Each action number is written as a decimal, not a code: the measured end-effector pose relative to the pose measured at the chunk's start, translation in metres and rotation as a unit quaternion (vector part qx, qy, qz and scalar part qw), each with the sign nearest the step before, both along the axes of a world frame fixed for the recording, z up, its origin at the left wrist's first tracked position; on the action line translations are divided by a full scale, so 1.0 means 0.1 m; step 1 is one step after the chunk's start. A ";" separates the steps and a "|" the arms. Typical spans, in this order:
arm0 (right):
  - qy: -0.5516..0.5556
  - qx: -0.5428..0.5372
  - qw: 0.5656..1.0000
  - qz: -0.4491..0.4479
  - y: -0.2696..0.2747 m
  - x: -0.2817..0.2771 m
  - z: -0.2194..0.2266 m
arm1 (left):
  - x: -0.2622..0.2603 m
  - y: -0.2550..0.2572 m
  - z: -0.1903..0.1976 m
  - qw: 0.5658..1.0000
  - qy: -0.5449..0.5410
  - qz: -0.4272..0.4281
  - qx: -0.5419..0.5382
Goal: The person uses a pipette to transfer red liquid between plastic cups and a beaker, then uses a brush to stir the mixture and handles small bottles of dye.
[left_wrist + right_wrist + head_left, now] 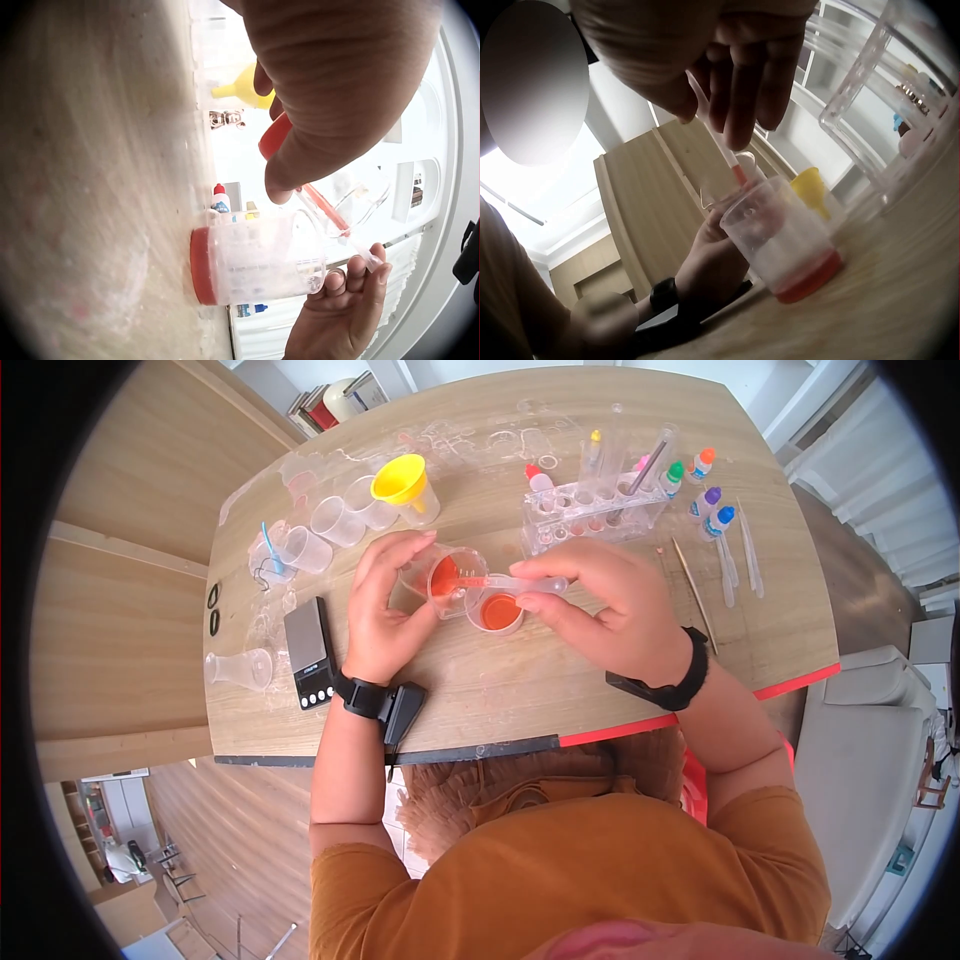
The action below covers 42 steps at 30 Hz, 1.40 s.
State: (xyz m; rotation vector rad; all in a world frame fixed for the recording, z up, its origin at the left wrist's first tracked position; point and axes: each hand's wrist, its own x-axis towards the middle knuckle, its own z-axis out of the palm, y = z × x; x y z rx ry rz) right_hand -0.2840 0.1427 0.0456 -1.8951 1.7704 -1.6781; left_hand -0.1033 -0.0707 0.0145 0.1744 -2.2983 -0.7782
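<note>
A dropper (492, 582) of red-orange liquid lies between the two hands, its tip at the mouth of a tilted clear beaker (443, 574).
The right hand (608, 608) pinches the dropper near its bulb between thumb and fingers, the gap closed down to the bulb's width; the left hand (388, 610) curls part-open around the beaker, which holds red-orange liquid. Just below the dropper, between the two sets of fingers, a clear cup (259, 255) stands upright on the table (450, 710) with more of that liquid at its bottom. Beyond the left fingertips, a yellow funnel (399, 478) sits in another cup; beyond the right fingers stands a test tube rack (540, 538). A scale (308, 640) lies left of the left hand.
</note>
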 end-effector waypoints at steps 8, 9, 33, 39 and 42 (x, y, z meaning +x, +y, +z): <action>-0.063 -0.025 0.997 -0.026 0.05 -0.04 0.07 | 0.00 -0.03 -0.02 1.000 0.004 0.002 -0.003; -0.086 -0.028 0.995 -0.032 0.07 -0.05 0.08 | 0.00 -0.03 -0.02 1.000 0.001 0.000 -0.001; -0.025 -0.069 0.995 -0.067 0.06 -0.04 0.12 | -0.01 -0.03 -0.03 1.000 0.003 0.009 -0.008; -0.018 -0.061 0.995 -0.074 0.05 -0.04 0.10 | -0.02 -0.02 -0.02 1.000 0.007 0.012 -0.009; -0.016 -0.067 0.996 -0.064 0.06 -0.04 0.13 | -0.02 -0.02 -0.02 1.000 0.006 0.012 -0.006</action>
